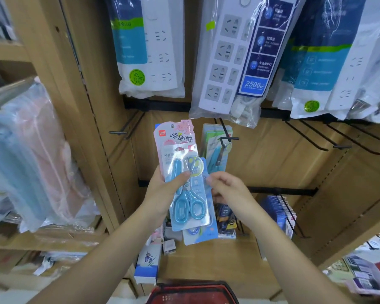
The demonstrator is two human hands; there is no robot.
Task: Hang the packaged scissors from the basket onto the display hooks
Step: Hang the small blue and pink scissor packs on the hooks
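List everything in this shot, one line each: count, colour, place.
front scissors pack: one, pink card with blue scissors, held up before the hooks
rear scissors pack: one, blue card, behind the front pack
hung packs: a few, green and blue, centre hook
empty hooks: several, black, left and right of centre
basket: one, red, bottom edge
power strips: at least four, white in clear bags, top row
bagged goods: many, pastel, left shelf
blue packs: a row, lower right hook
left hand: grips the front pack
right hand: pinches the rear pack's edge
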